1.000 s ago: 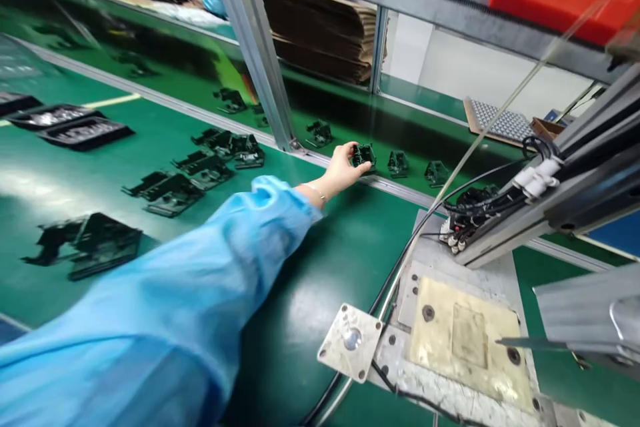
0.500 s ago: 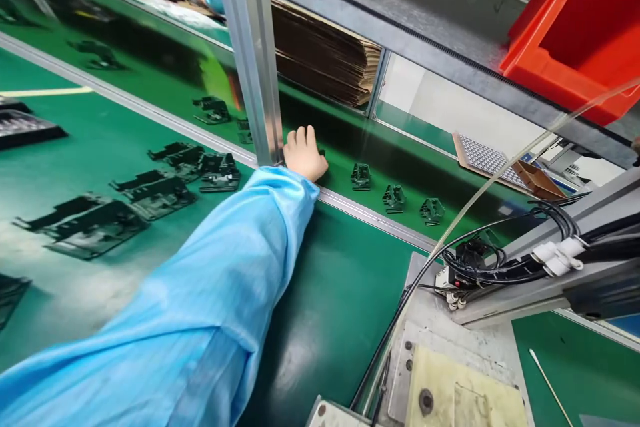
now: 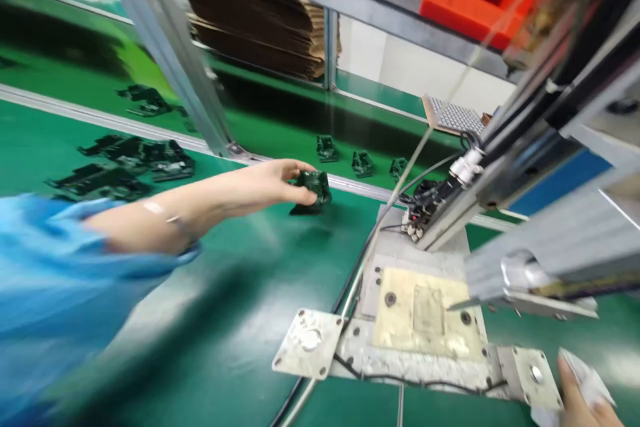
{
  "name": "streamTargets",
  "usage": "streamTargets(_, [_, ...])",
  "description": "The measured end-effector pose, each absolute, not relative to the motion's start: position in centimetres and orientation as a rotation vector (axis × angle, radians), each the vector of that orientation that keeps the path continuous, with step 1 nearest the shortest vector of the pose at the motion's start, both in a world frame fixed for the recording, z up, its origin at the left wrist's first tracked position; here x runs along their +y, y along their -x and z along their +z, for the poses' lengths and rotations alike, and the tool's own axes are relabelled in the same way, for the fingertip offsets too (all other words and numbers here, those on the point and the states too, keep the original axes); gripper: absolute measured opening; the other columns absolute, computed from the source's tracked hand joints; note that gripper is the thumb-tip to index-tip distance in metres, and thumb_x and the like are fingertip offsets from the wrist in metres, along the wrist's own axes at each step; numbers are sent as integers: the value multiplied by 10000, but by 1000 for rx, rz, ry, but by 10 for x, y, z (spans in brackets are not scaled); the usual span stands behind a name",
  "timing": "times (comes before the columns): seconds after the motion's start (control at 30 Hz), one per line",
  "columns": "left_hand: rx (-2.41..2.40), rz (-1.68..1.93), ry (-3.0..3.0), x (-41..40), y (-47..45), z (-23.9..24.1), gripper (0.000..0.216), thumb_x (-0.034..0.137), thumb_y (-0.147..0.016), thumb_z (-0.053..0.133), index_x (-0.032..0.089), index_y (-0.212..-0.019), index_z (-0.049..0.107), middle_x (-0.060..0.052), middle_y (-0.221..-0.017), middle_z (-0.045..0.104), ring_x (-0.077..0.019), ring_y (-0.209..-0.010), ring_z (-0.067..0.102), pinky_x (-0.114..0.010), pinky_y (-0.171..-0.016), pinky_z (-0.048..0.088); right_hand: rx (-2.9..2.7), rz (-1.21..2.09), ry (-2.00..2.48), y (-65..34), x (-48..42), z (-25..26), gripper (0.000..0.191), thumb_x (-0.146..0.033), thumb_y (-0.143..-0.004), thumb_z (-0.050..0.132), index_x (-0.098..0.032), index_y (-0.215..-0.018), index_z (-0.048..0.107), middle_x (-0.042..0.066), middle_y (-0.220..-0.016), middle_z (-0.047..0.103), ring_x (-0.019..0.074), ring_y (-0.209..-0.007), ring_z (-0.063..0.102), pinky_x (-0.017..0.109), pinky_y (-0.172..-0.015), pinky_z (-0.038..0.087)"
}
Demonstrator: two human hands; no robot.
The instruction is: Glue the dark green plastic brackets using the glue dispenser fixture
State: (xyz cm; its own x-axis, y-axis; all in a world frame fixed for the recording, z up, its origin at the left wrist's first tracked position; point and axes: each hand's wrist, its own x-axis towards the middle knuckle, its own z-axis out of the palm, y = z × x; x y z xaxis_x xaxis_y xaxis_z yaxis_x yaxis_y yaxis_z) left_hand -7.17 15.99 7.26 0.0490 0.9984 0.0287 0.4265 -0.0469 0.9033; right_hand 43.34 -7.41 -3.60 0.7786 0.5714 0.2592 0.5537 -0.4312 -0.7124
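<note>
My left hand (image 3: 290, 183) reaches in from the left in a blue sleeve, with thumb and fingers closed round a small dark frame-like part (image 3: 315, 188). That part is lifted above the green bench near the metal rail. At the bottom right corner my right hand (image 3: 580, 400) is partly in view and grips a crumpled white cloth or tissue (image 3: 593, 377). A cluster of similar dark parts (image 3: 125, 160) lies on the bench beyond my left forearm. More such parts (image 3: 362, 163) stand in a row on the green strip behind the rail.
A machine base with a yellowish plate (image 3: 400, 333) sits right of centre, beneath a metal arm (image 3: 550, 253). Cables and a pale tube (image 3: 367, 257) cross the bench. An aluminium post (image 3: 165, 47) rises left of centre. A red bin (image 3: 465, 7) stands on the shelf above.
My left hand has come back from behind the rail with a dark part in its fingers. The view has swung right, and my right hand with the white cloth now shows.
</note>
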Motion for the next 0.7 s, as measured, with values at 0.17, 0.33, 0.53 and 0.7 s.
streamTargets(0.17, [927,560,-1488,55,9,61,491,298,-782,726,193,-1245,601,-114,-950,749,-225,-796,723,-324,-626,592,-543,119,1957,-453,-89,-66,504,-654,-635,761,-166,-653,634,45,-560,577,237,-491,552,343,-401,423])
streamTargets(0.33, [956,429,-1164,20,-70,51,455,274,-658,828,159,-1066,663,-52,-802,707,-192,-730,694,-302,-656,588,-524,150,1716,-443,-85,-67,446,-570,-637,804,-169,-697,617,-23,-526,477,163,-468,468,299,-410,404])
streamTargets(0.53, [938,436,-1061,37,-117,44,489,256,-588,865,164,-997,614,-42,-875,677,-160,-777,655,-354,-830,544,-487,215,1635,-441,-85,-62,427,-517,-629,825,-169,-682,584,-42,-544,436,130,-492,425,280,-436,397])
streamTargets(0.7, [977,559,-1427,50,-121,27,571,303,-636,827,188,-1094,505,-2,-830,584,-174,-791,615,-384,-805,529,-486,243,1612,-438,-83,-59,419,-504,-623,824,-171,-644,571,-47,-519,426,115,-475,393,268,-427,358])
